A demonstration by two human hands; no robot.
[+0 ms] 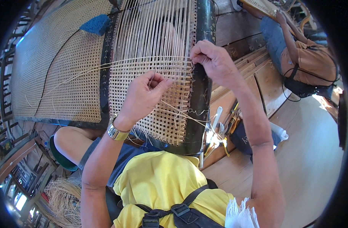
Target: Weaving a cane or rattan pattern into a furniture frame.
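Note:
A panel of woven cane (147,121) fills the dark frame in front of me; its near part is a closed lattice, while its far part has only lengthwise strands (143,26). My right hand (215,62) pinches a thin cane strand at the row of holes along the right rail (200,87). Over the lattice hovers my left hand (145,93), thumb and fingers drawn together; what they hold, if anything, is too small to make out. Loose cane strands (181,113) trail from under the left hand across the right rail. Other long strands (82,71) run out to the left.
A finished cane panel (67,76) lies left, with a blue cloth (95,24) on it. Pliers (221,131) and other tools sit right of the frame, beside a dark bag (244,138). A co-worker (307,60) sits far right. Raw fibre (63,199) lies lower left.

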